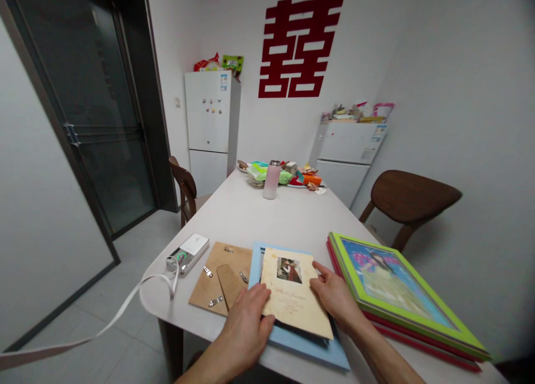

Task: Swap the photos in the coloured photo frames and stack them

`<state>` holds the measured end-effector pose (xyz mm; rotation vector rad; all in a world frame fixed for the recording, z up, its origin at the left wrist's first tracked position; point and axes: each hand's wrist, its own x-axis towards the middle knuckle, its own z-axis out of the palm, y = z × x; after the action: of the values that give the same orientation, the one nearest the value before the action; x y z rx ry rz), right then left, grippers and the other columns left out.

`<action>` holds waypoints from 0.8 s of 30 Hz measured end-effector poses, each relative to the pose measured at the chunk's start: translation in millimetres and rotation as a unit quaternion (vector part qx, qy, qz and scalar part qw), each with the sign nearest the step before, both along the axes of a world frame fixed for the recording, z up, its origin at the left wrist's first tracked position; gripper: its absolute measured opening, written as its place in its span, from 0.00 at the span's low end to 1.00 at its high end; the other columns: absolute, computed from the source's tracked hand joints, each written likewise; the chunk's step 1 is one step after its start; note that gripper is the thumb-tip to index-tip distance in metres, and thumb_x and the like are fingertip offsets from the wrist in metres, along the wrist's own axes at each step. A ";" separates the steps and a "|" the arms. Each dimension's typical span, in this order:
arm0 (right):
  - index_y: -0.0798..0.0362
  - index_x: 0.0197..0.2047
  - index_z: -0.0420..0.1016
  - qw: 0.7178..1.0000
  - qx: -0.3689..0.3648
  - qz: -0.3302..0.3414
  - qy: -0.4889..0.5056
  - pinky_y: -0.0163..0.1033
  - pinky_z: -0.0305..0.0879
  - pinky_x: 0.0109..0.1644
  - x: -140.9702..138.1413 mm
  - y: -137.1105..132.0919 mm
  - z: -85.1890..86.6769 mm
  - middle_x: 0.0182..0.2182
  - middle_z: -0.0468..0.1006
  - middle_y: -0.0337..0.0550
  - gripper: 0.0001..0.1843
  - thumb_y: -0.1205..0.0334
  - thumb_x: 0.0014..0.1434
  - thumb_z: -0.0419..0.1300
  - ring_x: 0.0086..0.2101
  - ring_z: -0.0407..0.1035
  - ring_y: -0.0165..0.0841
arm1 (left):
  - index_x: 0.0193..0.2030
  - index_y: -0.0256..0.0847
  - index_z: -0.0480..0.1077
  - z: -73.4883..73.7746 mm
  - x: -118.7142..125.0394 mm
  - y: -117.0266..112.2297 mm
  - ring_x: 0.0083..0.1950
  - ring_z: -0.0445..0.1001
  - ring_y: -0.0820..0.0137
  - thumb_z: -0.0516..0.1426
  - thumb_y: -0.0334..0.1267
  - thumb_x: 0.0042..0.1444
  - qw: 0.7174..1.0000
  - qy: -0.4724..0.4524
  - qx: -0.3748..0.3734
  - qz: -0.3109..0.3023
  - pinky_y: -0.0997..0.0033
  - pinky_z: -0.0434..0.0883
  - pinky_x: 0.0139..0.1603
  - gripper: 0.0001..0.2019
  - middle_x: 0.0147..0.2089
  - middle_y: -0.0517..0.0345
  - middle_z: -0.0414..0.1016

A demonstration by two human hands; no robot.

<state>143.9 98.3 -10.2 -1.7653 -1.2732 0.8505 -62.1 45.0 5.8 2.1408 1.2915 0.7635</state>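
Observation:
A cream printed card (288, 309) with a small photo near its top lies over a light blue picture frame (334, 357), slightly tilted. My left hand (246, 320) has its fingers and thumb at the card's left edge. At the right edge, my right hand (334, 297) grips the card between thumb and bent fingers. Dark material shows between card and frame; what it is I cannot tell. Left of the frame is a brown backing board (209, 286) with metal clips and a stand flap (229, 283), partly covered by my left hand.
At the right, a green picture frame (418, 286) is stacked on a red one (430, 348). A silver device (190, 253) with a white strap (121, 311) sits at the table's left edge. Farther back stands a pink bottle (272, 180) before packaged items. Chairs (413, 197) flank the table.

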 end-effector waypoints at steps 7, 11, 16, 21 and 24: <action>0.66 0.54 0.56 1.000 0.005 0.006 -0.009 0.31 0.56 0.20 -4.8 5.4 3.1 0.17 0.72 0.39 0.31 0.69 0.44 0.47 0.16 0.64 0.28 | 0.50 0.36 0.61 -0.5 -0.6 0.0 0.56 0.58 0.64 0.49 0.31 0.49 0.998 0.060 -0.005 -0.018 0.58 0.51 0.58 0.19 0.55 0.49 0.61; 0.66 0.55 0.55 0.999 0.008 0.013 -0.030 0.31 0.57 0.20 -5.7 5.9 0.9 0.18 0.73 0.39 0.31 0.68 0.44 0.46 0.17 0.64 0.28 | 0.51 0.34 0.60 -2.7 -1.0 0.2 0.58 0.55 0.65 0.49 0.31 0.49 0.997 0.077 -0.008 -0.025 0.58 0.49 0.59 0.20 0.56 0.48 0.59; 0.65 0.53 0.58 0.995 0.024 0.012 -0.093 0.34 0.61 0.28 -5.5 5.6 -0.8 0.25 0.75 0.44 0.28 0.66 0.47 0.46 0.24 0.68 0.31 | 0.51 0.36 0.61 1.3 -0.8 -2.3 0.57 0.56 0.65 0.49 0.30 0.49 0.995 0.096 -0.003 -0.036 0.56 0.48 0.59 0.20 0.56 0.48 0.60; 0.63 0.50 0.63 0.966 0.077 0.037 -0.242 0.40 0.57 0.44 -13.1 1.9 -4.8 0.39 0.72 0.54 0.23 0.66 0.50 0.46 0.39 0.66 0.37 | 0.49 0.38 0.63 -1.8 2.9 -1.4 0.57 0.57 0.64 0.49 0.30 0.49 0.991 0.125 0.020 -0.045 0.55 0.48 0.58 0.18 0.54 0.49 0.63; 0.60 0.46 0.66 0.917 0.111 0.055 -0.380 0.42 0.56 0.44 -18.2 -1.4 -9.8 0.43 0.69 0.54 0.19 0.67 0.51 0.46 0.42 0.62 0.39 | 0.47 0.38 0.64 -6.1 8.5 0.0 0.57 0.57 0.62 0.48 0.31 0.51 0.989 0.140 0.032 -0.037 0.53 0.48 0.58 0.16 0.53 0.49 0.64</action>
<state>125.8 96.9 -20.0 -1.9101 -1.8841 0.0253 -53.6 45.0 -0.3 2.3993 1.3298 0.4910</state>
